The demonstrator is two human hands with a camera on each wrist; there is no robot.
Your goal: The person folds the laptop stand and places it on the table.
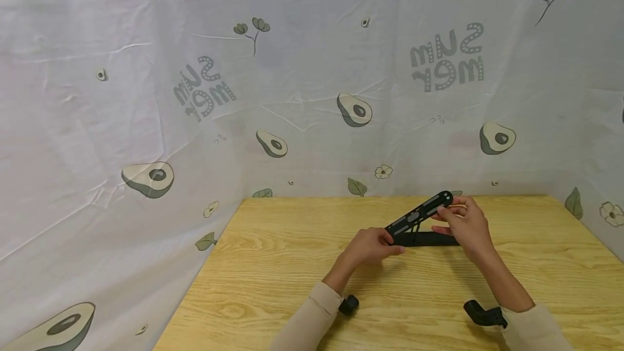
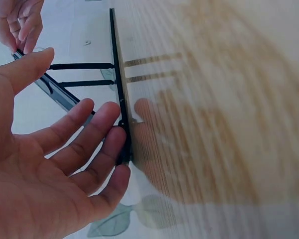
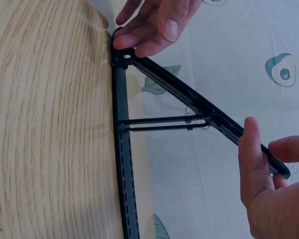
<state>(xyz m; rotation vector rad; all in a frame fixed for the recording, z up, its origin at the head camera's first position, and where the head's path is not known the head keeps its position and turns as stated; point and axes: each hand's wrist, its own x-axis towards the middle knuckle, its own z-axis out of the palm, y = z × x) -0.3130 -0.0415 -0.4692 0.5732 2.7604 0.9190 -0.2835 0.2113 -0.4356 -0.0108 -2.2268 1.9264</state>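
Note:
A black folding laptop stand (image 1: 426,239) stands on the table with its slotted upper arm (image 1: 413,215) raised at a slant and its lower bar along the tabletop. Two thin struts (image 3: 164,122) join arm and bar in the right wrist view. My left hand (image 1: 371,245) rests relaxed fingertips on the hinge end, its thumb spread away from them. With my right hand (image 1: 465,226) I pinch the raised end of the arm between thumb and fingers. In the left wrist view, the left fingers partly cover the hinge (image 2: 122,122).
The light wood table (image 1: 273,270) lies under both arms. Behind it hangs a pale cloth (image 1: 302,69) printed with avocados, leaves and lettering. Black wrist-worn devices show at the left cuff (image 1: 348,305) and the right cuff (image 1: 485,314).

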